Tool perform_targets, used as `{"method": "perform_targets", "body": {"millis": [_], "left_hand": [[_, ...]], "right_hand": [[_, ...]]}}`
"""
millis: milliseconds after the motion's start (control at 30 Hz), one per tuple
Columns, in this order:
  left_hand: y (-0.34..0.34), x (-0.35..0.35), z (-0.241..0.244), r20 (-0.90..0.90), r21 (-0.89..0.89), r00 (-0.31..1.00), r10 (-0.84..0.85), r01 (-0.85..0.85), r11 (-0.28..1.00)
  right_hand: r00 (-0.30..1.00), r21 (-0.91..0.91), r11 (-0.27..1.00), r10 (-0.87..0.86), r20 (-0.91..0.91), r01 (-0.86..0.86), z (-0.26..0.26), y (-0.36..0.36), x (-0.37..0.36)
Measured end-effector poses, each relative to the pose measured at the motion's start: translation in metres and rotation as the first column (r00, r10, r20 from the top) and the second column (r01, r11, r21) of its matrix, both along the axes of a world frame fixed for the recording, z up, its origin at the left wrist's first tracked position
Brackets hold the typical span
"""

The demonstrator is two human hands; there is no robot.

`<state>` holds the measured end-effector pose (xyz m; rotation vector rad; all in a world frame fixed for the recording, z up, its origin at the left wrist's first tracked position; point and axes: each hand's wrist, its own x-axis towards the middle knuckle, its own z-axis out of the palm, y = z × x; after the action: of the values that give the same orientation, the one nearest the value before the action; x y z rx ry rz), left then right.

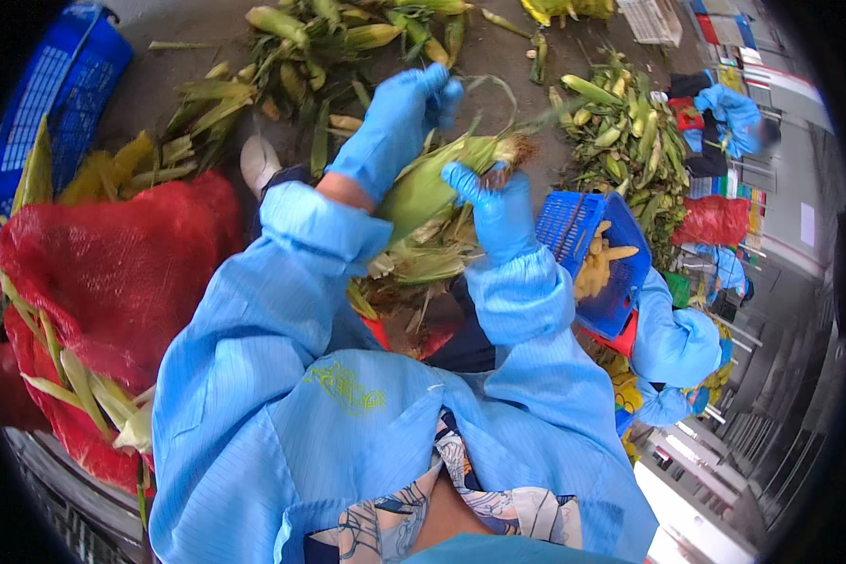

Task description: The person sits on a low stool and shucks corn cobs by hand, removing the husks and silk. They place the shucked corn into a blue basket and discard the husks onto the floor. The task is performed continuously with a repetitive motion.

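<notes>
An ear of corn in green husk [430,180] lies slantwise between my gloved hands, its brown silk end towards the upper right. My right hand [500,208] grips it near that silk end, the thumb on the husk. Just above the ear, my left hand [412,116] has its fingers pinched together; a thin, blurred strip of husk [502,86] arcs from by the fingertips to the silk end. The wrist side of my left hand hides part of the ear. Loose husks [430,261] are heaped below it.
Unhusked corn [289,77] lies on the floor ahead, with a larger pile [627,134] at the right. A blue crate [610,310] holds husked ears. Red mesh sacks [113,275] and another blue crate [49,106] stand left. Co-workers [677,345] sit at the right.
</notes>
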<state>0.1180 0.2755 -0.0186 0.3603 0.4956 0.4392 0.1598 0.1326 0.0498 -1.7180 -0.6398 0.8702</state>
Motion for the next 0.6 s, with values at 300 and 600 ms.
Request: {"method": "perform_targets", "body": {"millis": [300, 600], "left_hand": [[-0.028, -0.007, 0.008, -0.155, 0.354, 0.957, -0.247, 0.287, 0.89], [0.013, 0.007, -0.045, -0.163, -0.082, 0.982, 0.094, -0.109, 0.991]], "right_hand": [[0.983, 0.046, 0.982, -0.182, 0.009, 0.182, -0.008, 0.016, 0.026], [0.949, 0.114, 0.993, -0.019, 0.314, -0.018, -0.023, 0.01, -0.017]]}}
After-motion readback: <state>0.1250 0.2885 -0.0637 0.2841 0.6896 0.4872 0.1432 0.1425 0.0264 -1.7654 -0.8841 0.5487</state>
